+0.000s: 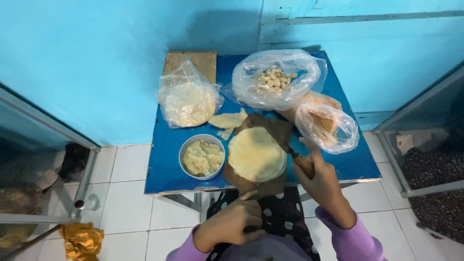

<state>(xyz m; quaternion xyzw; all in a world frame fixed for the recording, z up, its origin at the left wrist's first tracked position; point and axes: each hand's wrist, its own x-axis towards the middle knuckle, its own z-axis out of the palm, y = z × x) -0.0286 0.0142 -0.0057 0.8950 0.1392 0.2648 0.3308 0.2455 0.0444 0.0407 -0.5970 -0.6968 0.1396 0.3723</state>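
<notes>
A stack of round pale-yellow flat sheets (pixel 256 153) lies on a brown wooden board (pixel 241 180) at the near edge of a small blue table (pixel 166 166). My right hand (pixel 321 183) grips the wooden handle of a large knife (pixel 279 135), its dark blade lying across the board beyond the sheets. My left hand (pixel 234 220) is curled at the board's near edge, thumb touching the wood. A white bowl (pixel 201 156) of yellowish mash sits just left of the board.
Three clear plastic bags stand at the back of the table: one of pale sheets (pixel 187 99), one of small pale pieces (pixel 275 79), one over a brown item (pixel 327 125). Loose sheet scraps (pixel 227 121) lie between them. Glass cabinets flank both sides; an orange cloth (pixel 81 240) lies on the tiled floor.
</notes>
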